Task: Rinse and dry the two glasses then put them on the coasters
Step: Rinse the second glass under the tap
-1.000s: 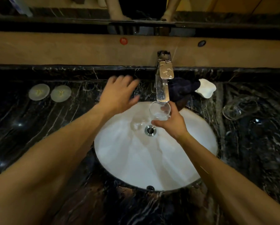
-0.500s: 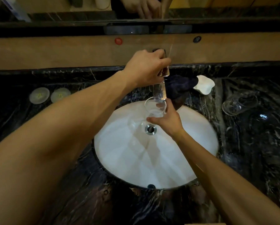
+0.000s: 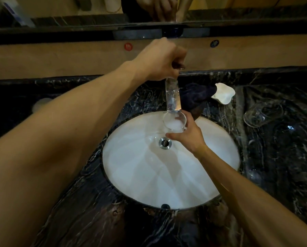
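Now I am curling my left hand round the tap handle, while my right hand is gripping a glass under the spout, over the far sink. Another glass is lying far right on the counter.

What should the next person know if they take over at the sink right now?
Left hand grips the tap handle; water is running.
Right hand holds one glass under the spout, filling with water, over the sink.
Second glass lies on its side on the counter, right of the sink, not yet rinsed as far as can be told.
Dark cloth sits behind the sink.
One coaster shows past the left forearm; the other is hidden.
Left: finish rinsing, rinse the second glass, dry both, set them on the coasters.
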Action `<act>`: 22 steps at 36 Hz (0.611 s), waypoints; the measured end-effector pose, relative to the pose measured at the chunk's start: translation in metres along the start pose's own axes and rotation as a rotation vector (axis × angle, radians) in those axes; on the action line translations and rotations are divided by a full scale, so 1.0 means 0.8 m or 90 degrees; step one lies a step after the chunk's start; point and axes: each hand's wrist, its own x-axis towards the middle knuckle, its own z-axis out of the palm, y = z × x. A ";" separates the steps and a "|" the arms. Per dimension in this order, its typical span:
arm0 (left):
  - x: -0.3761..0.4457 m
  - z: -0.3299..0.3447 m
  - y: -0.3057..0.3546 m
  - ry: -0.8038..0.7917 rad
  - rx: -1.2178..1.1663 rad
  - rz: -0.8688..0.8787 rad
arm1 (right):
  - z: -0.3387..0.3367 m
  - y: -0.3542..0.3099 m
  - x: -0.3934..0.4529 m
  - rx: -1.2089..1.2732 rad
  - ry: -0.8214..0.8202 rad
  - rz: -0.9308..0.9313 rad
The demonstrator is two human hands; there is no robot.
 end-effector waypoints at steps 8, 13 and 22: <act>-0.012 0.017 -0.001 0.059 -0.038 -0.035 | -0.001 0.018 -0.005 -0.050 -0.026 0.014; -0.017 0.029 -0.002 0.106 -0.037 -0.055 | 0.010 0.012 0.003 -0.037 -0.047 0.002; -0.020 0.035 0.000 0.126 -0.070 -0.075 | 0.005 0.023 0.013 -0.033 -0.001 0.046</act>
